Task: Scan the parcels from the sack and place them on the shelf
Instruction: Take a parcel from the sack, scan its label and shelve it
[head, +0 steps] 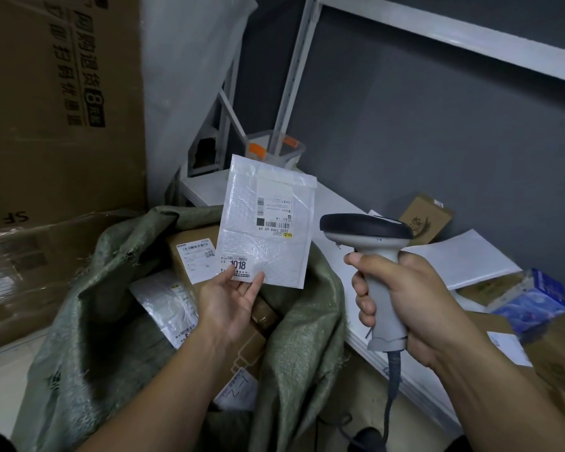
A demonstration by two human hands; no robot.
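Right hand (415,298): fingers curled fully round the grip of a barcode scanner (377,256). The scanner has a matte grey plastic body and a black oval head, which faces left toward the mailer. A grey cable (392,370) leaves the base of the grip.

Cardboard carton (56,109): brown corrugated board that fills the upper left. It carries black Chinese print and a boxed "8". A second carton below it is wrapped in glossy film, with "SF E" readable upside down.

Shelf (336,203): white metal uprights and flat white boards against a dark grey wall. The lower board carries a small brown box (424,220), a flat white envelope (463,259) and a blue-printed packet (535,301).

Sack (88,321): coarse woven green fabric with frayed edges. It stands open on the floor just beside the shelf. Inside lie a brown box with a white label (193,252) and a white poly bag (167,305).

Bubble mailer (268,223): a white rectangle with a dimpled, glossy surface, held upright above the sack mouth. Its shipping label is inverted and reads "502D T098-69 69". A small sticker at the lower corner reads "1018".

Left hand (229,301): thumb and fingers pinch the mailer's lower edge at that sticker.
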